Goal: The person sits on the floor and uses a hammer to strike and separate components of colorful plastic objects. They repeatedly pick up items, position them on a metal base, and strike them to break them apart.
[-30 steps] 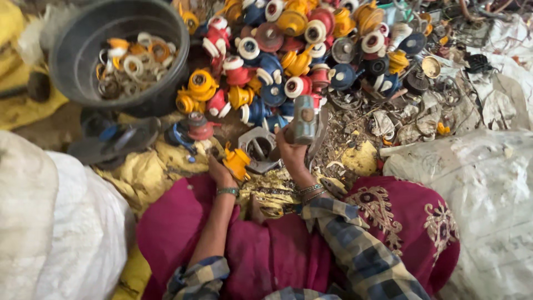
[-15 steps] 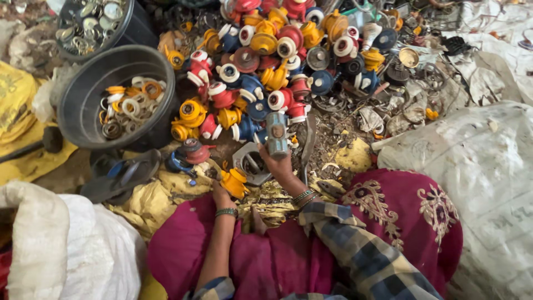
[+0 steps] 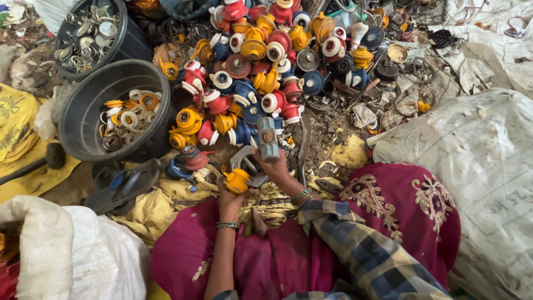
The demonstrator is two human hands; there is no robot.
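Head view: right hand (image 3: 276, 166) grips a hammer (image 3: 268, 139). Left hand (image 3: 230, 194) clasps a yellow part (image 3: 237, 180) near the pile (image 3: 261, 66).

Hammer head (image 3: 268, 139): dull grey metal, scuffed. Yellow part (image 3: 237, 180) at centre: glossy painted metal. Piled parts (image 3: 261, 55), upper centre: chipped glossy paint, red, yellow, blue. Black tub (image 3: 83, 105), left: matt plastic. Sack (image 3: 477, 166), right: rough woven white plastic. Magenta cloth (image 3: 400, 205): soft, embroidered.
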